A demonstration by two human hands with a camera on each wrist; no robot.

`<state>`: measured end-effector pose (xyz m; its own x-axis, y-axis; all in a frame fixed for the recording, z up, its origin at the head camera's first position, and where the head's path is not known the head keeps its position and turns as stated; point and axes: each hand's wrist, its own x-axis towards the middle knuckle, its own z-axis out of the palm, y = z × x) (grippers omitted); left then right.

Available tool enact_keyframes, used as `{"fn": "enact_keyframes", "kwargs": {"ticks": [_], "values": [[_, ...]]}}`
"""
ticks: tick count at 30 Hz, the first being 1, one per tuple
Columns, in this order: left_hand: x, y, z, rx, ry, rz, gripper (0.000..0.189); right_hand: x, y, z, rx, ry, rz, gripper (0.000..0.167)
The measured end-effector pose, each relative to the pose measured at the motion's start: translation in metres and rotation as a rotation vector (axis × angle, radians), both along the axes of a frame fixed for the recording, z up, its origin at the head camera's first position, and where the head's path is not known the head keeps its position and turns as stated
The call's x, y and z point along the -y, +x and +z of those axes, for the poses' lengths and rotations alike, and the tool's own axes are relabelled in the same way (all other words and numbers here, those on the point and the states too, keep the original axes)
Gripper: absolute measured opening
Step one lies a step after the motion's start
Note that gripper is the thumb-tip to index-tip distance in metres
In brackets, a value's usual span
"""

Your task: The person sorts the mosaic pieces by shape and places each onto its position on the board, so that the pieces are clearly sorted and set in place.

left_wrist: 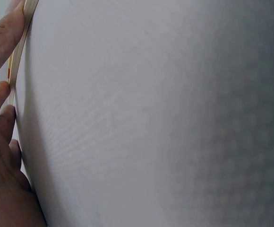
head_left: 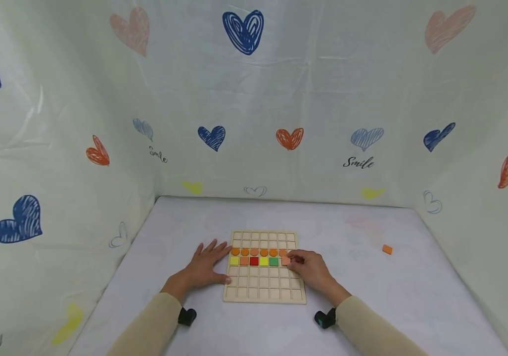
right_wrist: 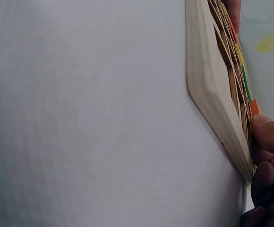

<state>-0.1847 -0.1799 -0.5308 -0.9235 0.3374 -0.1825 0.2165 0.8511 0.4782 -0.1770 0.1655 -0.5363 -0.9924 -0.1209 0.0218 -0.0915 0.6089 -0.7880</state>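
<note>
A light wooden grid board [head_left: 264, 293] lies flat on the table. Across it runs a row of several orange round pieces [head_left: 264, 252]. Just below that row sit square tiles in yellow, orange, red [head_left: 254, 261], yellow and green [head_left: 273, 261]. At the right end of the tile row, my right hand [head_left: 313, 269] pinches an orange square tile [right_wrist: 255, 107] between thumb and fingers, over the last cell. My left hand [head_left: 202, 267] lies with spread, straight fingers at the board's left edge, its thumb and fingertips on the rim.
One loose orange tile [head_left: 387, 249] lies on the table to the right, beyond the right hand. A white curtain [head_left: 316, 99] printed with hearts surrounds the table's back and sides. Dark wrist-worn cameras [head_left: 187, 316] sit at both sleeves.
</note>
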Motion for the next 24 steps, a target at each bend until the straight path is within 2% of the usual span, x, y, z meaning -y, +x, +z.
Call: {"fn": "enact_keyframes", "kwargs": {"ticks": [12, 18, 24], "values": [[-0.0022, -0.0045, 0.0010, -0.012, -0.008, 0.003, 0.100, 0.0016, -0.0033, 0.0026, -0.001, 0.013, -0.002, 0.019], [0.0000, -0.0018, -0.0005, -0.001, -0.003, -0.003, 0.101, 0.0042, -0.0013, 0.0006, 0.032, 0.016, -0.006, 0.020], [0.0013, 0.0008, -0.0016, -0.004, 0.008, -0.006, 0.101, 0.0065, -0.0005, -0.0001, 0.016, 0.030, -0.004, 0.020]]}}
